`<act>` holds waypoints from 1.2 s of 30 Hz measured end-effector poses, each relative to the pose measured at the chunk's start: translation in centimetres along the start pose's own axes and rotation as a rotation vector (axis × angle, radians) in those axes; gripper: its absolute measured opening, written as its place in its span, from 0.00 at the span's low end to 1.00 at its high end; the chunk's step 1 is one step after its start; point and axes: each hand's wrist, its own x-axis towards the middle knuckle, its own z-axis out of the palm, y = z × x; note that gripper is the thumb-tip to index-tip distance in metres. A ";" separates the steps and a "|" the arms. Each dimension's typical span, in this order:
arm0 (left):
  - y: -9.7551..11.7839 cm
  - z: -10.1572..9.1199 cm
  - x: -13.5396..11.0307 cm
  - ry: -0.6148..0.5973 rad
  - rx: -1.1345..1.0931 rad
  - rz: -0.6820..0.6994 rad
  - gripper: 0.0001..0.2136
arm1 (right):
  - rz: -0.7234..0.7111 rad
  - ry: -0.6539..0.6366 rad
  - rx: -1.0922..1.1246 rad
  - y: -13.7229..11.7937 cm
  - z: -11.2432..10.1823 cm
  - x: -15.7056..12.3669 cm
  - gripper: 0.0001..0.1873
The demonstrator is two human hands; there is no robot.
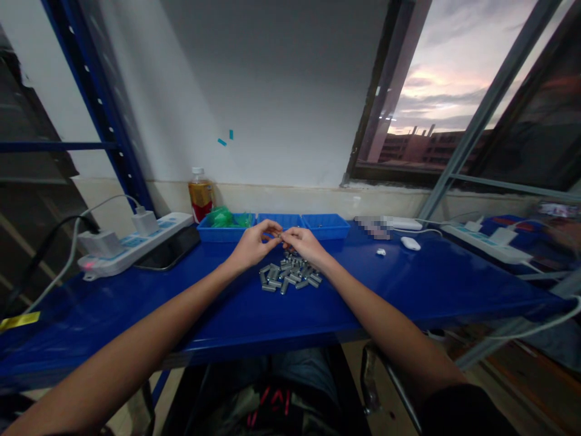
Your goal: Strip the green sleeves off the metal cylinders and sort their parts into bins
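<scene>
Both of my hands meet above a heap of small metal cylinders (290,277) on the blue table. My left hand (256,244) is closed in a pinch, thumb and fingertips together. Against it, my right hand (305,242) pinches at the same spot. Whatever sits between the fingertips is too small and too covered to name. Just behind the hands stand a left blue bin (218,235) with a green plastic bag (221,217) in it, a middle blue bin (279,220) and a right blue bin (327,226).
A bottle (201,197) stands by the wall. On the left are a power strip (170,227) with plugs and a dark phone (170,249). A white earbud case (410,243), an earbud (380,252) and another power strip (490,245) lie right, with cables.
</scene>
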 end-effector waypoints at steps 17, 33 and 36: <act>-1.4 0.2 0.0 -0.074 -0.284 -0.471 0.18 | -0.261 0.113 -0.339 -0.7 -0.2 -0.4 0.08; -1.7 0.1 0.1 -0.104 0.134 -0.106 0.10 | -0.118 0.149 -0.115 0.3 -0.6 0.7 0.06; -1.8 -0.1 -0.2 -0.285 0.383 0.041 0.10 | -0.216 0.298 -0.349 0.9 -2.2 1.2 0.08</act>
